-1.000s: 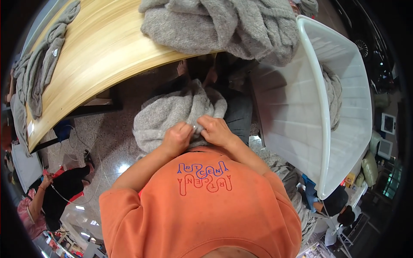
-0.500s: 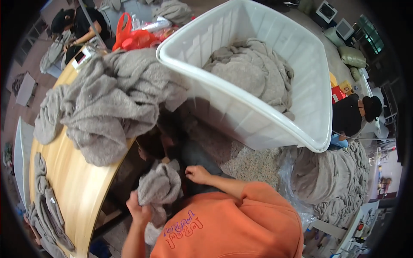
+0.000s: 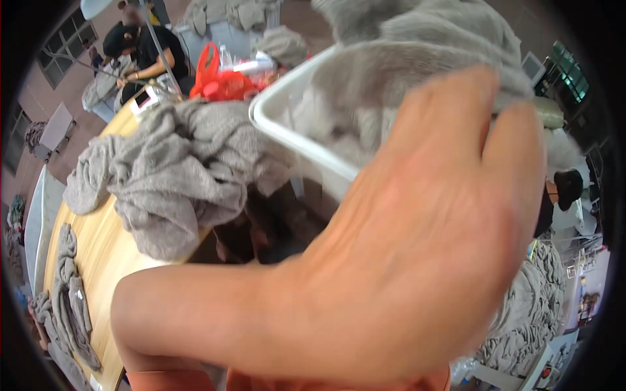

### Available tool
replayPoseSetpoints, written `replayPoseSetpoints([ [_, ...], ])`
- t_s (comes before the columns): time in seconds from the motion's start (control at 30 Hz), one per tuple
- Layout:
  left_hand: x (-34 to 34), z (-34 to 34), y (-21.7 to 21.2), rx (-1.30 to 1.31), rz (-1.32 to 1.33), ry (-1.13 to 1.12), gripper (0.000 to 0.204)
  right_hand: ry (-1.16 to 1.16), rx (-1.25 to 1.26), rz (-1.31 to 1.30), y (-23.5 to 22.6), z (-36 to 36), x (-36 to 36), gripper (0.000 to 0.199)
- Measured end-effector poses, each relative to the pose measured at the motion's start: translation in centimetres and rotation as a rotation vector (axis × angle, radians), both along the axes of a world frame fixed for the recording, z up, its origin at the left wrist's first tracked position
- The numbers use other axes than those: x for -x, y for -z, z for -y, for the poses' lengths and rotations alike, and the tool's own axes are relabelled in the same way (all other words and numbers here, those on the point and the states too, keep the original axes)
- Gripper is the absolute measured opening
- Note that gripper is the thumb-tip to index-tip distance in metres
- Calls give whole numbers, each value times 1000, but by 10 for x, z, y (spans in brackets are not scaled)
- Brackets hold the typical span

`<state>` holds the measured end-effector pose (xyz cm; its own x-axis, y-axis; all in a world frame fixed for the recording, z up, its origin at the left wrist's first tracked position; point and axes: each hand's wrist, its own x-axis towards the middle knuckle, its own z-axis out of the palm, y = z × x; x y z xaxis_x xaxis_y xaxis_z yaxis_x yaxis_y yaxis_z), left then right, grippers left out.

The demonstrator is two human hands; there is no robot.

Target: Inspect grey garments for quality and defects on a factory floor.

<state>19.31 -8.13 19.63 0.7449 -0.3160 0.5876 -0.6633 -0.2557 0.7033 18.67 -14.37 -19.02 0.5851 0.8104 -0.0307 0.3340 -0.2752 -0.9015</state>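
My left hand is very close and large, its forearm crossing from the lower left. Its bent fingers meet a grey knit garment, which is raised over the white plastic bin and blurred by motion. The fingertips are hidden, but the hand seems closed on the cloth. Inside the bin, more grey knit cloth partly shows beneath the garment. My right hand is out of view. A heap of grey knitwear lies on the wooden table at the left.
The wooden table curves along my left, with a narrow folded knit piece on it. A red plastic bag stands beyond. More knitwear is piled at the right. One person works at far left, another at right.
My left hand has swung up and right from beside the table, bringing the grey knit garment over the bin. My right hand has gone out of sight.
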Motion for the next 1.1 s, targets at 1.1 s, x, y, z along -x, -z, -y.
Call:
replayPoseSetpoints([
  [1.1,-6,-425,97,-295,-546,-1759,40,-52,147,172,-39,-17,12,9],
])
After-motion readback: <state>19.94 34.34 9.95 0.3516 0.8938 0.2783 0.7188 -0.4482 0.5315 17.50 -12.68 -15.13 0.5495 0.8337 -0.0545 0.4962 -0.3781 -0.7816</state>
